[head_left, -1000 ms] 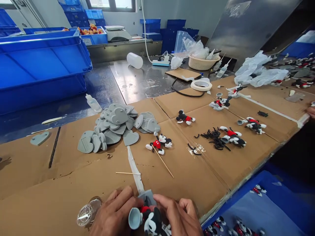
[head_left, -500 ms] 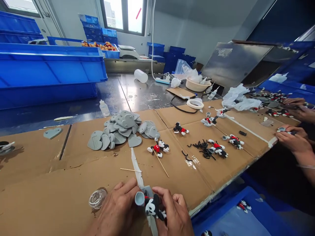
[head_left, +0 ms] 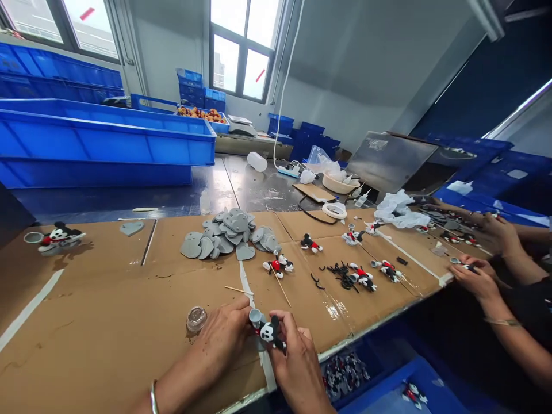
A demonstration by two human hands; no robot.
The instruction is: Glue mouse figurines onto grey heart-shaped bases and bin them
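Between my two hands is a Mickey Mouse figurine (head_left: 268, 332) with a small grey cup (head_left: 255, 316) at its left side. My left hand (head_left: 228, 328) closes on the cup side, its fingertips partly hidden behind the piece. My right hand (head_left: 295, 353) grips the figurine by its right side, thumb and fingers curled round it. A grey heap of heart-shaped bases (head_left: 235, 227) lies beyond my hands. Nearer, another figurine (head_left: 279, 265) rests with a thin wooden stick (head_left: 281, 287) against it. Left of my left hand stands a small clear round pot (head_left: 196, 319).
Several figurines and a pile of short black pieces (head_left: 340, 276) lie to the right on the cardboard (head_left: 129, 310). A finished-looking figurine (head_left: 61, 237) stands far left. Blue crates (head_left: 107, 141) fill the back left; a blue bin (head_left: 388, 391) is below the edge. Co-workers' hands (head_left: 476, 279) are at right.
The camera view has tilted up and swung left, so the far-left figurine and more of the lower bins show. Both my hands still hold the figurine at about the same place on the table.
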